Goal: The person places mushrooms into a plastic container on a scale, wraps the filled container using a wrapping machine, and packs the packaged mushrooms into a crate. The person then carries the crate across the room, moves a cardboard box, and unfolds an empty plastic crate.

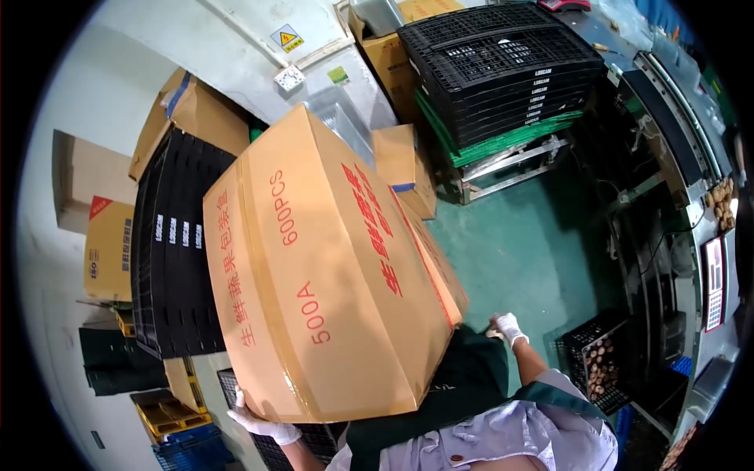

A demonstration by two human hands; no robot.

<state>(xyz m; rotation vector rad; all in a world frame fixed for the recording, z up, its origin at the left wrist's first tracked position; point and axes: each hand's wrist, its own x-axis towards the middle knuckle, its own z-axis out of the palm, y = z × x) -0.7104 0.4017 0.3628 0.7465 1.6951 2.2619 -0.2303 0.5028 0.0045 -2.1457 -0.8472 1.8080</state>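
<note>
A large taped cardboard box [338,259] with red printing, including "500A" and "600PCS", fills the middle of the head view, tilted close to my body. At its lower left corner, my left hand [263,424] in a white glove grips the edge, thumb up along the side. My right hand [509,328], also gloved, is to the right of the box, apart from it and above the green floor. Its fingers look curled around a small brownish thing too small to name. Another cardboard box [441,271] shows partly behind the large one.
Black crates [503,71] are stacked on a metal stand at the back, and more black crates [177,251] stand at left. A crate of mushroom-like produce [601,365] is on the lower right. A workbench with a scale [713,282] runs along the right side.
</note>
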